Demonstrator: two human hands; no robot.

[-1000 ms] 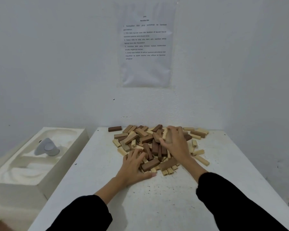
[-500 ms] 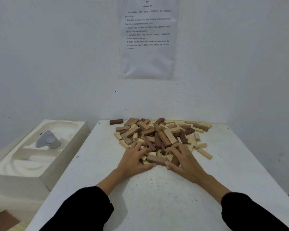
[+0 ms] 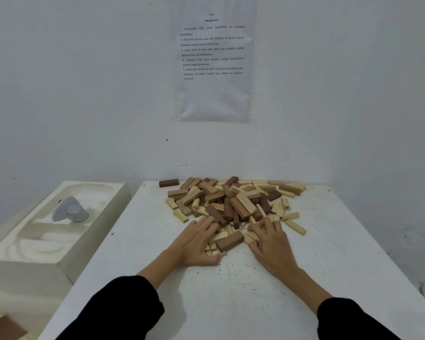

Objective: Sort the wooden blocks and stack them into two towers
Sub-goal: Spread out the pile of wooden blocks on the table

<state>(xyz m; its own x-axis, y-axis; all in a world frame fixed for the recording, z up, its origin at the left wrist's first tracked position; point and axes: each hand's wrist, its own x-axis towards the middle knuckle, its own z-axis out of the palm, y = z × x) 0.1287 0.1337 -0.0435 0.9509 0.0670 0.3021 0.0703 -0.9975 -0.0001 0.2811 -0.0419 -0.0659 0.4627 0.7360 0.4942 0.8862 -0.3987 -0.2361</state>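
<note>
At my far left a white foam box (image 3: 59, 241) stood beside the white table (image 3: 231, 303), with a grey object (image 3: 70, 212) lying in its hollow. A single dark brown block (image 3: 168, 183) lay apart at the table's far edge, just left of the heap. My left hand (image 3: 196, 244) lay flat on the tabletop, fingers straight and together, gripping nothing, its fingertips against the near left edge of the pile of wooden blocks (image 3: 233, 202). The pile sat at the back middle of the table, against the wall: short rectangular bars jumbled at all angles, some pale cream, some mid tan, some dark reddish brown, the darker ones thickest in the centre. One brown block (image 3: 230, 240) lay between my hands at the pile's near edge. On the wall above hung a printed sheet (image 3: 214, 60). My right hand (image 3: 270, 241) was spread open, its fingers resting on pale blocks and holding none. A pale block (image 3: 295, 227) lay loose just right of it.
</note>
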